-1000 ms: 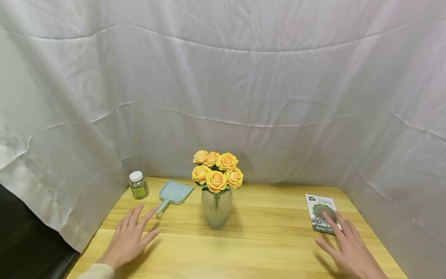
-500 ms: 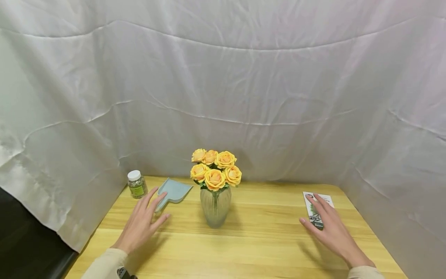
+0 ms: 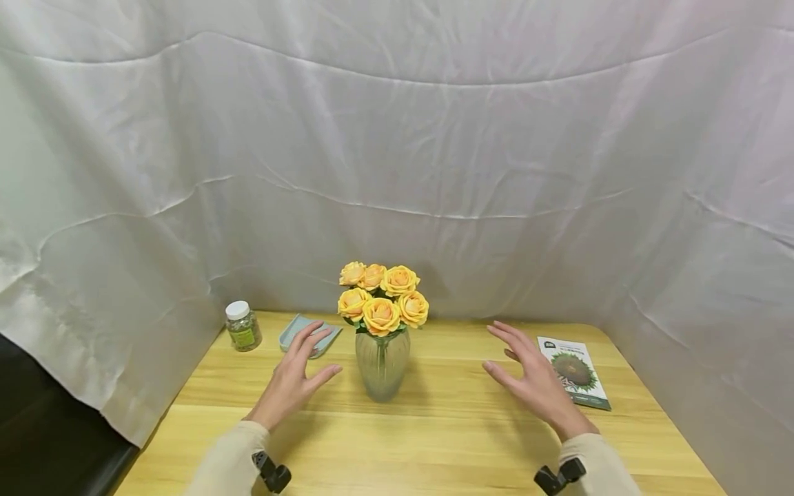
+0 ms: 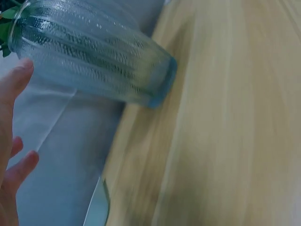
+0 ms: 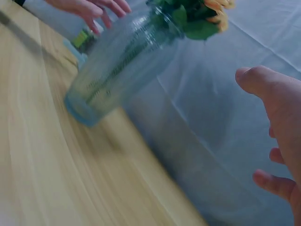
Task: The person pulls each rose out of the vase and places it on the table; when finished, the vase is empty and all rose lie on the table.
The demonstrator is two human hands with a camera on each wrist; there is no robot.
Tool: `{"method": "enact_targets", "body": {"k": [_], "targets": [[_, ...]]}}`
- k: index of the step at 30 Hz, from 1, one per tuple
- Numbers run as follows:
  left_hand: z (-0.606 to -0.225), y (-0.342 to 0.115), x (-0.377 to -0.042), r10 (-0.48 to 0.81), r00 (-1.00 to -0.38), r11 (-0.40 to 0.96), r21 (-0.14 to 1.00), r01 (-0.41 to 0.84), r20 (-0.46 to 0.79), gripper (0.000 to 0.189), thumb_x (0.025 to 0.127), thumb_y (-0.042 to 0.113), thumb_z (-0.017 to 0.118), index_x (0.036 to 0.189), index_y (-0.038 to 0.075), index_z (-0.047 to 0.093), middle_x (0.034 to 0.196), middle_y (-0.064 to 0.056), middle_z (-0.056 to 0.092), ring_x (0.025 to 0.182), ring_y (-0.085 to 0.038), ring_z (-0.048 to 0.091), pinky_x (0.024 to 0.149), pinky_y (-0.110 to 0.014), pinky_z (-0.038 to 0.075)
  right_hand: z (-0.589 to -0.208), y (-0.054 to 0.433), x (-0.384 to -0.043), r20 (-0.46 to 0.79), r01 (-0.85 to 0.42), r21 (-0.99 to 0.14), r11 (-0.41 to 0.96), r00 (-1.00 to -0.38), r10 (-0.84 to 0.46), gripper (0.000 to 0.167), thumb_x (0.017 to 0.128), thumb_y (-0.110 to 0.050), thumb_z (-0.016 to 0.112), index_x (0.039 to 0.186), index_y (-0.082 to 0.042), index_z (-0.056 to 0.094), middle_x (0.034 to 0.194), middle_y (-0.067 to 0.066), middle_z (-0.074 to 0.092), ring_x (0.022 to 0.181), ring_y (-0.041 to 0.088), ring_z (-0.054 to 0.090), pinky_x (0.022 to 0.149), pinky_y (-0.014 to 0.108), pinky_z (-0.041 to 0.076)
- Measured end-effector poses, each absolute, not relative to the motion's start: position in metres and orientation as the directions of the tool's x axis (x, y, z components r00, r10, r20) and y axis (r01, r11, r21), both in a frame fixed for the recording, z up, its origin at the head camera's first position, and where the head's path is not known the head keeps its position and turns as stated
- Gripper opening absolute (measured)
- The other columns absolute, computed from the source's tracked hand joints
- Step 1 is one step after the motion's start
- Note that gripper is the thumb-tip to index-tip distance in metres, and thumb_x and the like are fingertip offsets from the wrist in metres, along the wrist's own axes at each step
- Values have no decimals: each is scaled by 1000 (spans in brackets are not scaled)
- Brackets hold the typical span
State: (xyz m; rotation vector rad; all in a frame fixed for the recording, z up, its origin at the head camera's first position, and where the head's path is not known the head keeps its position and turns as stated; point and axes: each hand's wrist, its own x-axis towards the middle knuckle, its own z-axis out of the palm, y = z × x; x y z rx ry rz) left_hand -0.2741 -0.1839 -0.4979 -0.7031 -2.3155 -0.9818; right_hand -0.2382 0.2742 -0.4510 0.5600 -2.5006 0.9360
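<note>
A ribbed clear glass vase (image 3: 382, 368) stands upright mid-table, holding several yellow roses (image 3: 381, 315) with green leaves. To its left, my left hand (image 3: 294, 379) hovers over the table, thumb and fingers spread and holding nothing. On the other side, my right hand (image 3: 533, 379) is likewise raised with fingers apart, farther from the glass than the left. In the left wrist view the vase (image 4: 94, 52) lies just beyond the thumb. The right wrist view shows a gap between the vase (image 5: 117, 70) and the right fingers.
Behind the left hand lies a light blue dustpan (image 3: 329, 339), its handle hidden. A white-lidded jar (image 3: 243, 327) stands at the back left. A seed packet with a sunflower picture (image 3: 573, 372) lies flat at the right. Grey cloth (image 3: 434, 172) surrounds the wooden table (image 3: 428, 448).
Both hands have moved inward toward the vase, the left from the dustpan handle and the right from over the seed packet. The packet shows more fully. Vase, jar and dustpan have stayed put.
</note>
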Motion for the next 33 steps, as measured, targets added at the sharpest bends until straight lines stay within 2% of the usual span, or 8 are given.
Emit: {"method": "enact_targets", "body": {"k": [2,5,9,13,17,25,29,33], "targets": [[-498,-177,-275,261,-731,544,530,651,630,74,94,14,87,159,12,52,167,-22,42,133,-39,64,101,-59,65,-450,262,-243,523,-538,-537,649,-817,-245,64,103,-24,79,161,-25,52,165,6,51,148,32,53,111,53,59],[-495,-167,-278,276,-735,446,595,669,619,73,95,10,86,159,7,50,169,-21,40,143,-42,56,109,-54,61,-448,244,-247,540,-585,-565,582,-795,-275,59,103,-20,79,157,-25,56,162,5,55,146,26,56,111,49,61],[-496,-157,-278,272,-760,365,667,649,591,75,96,11,86,160,2,47,167,-19,42,143,-46,56,111,-51,60,-445,220,-253,563,-640,-603,477,-764,-315,51,102,-15,79,150,-22,63,159,3,59,142,20,60,113,45,61],[-499,-150,-279,262,-795,291,741,605,547,80,95,13,87,162,6,44,164,-19,45,144,-49,54,113,-51,59,-441,195,-257,570,-673,-632,383,-739,-358,43,102,-12,78,144,-15,67,157,8,60,142,22,60,114,47,60],[-501,-142,-280,275,-830,222,808,546,485,85,94,13,88,164,12,41,166,-20,42,148,-49,51,116,-49,57,-436,174,-260,556,-676,-654,341,-734,-390,39,102,-12,78,140,-10,69,154,9,62,143,26,60,114,48,60],[-506,-132,-280,249,-882,211,867,452,399,88,93,13,89,165,7,39,170,-22,38,153,-47,47,118,-49,56,-431,148,-268,532,-639,-709,298,-762,-370,52,103,-19,78,153,-19,63,155,2,61,142,24,60,120,50,55],[-509,-129,-282,228,-887,208,870,447,402,87,93,14,88,165,7,40,170,-23,40,152,-48,47,118,-54,56,-431,144,-273,510,-598,-759,258,-792,-335,49,105,-18,76,152,-19,64,158,1,60,147,26,56,124,52,51],[-511,-126,-284,222,-886,198,871,450,408,88,94,14,88,166,7,38,170,-23,39,152,-49,47,119,-57,54,-433,141,-276,476,-551,-803,226,-822,-313,47,105,-19,75,152,-17,65,161,3,59,150,30,54,127,58,46]]}}
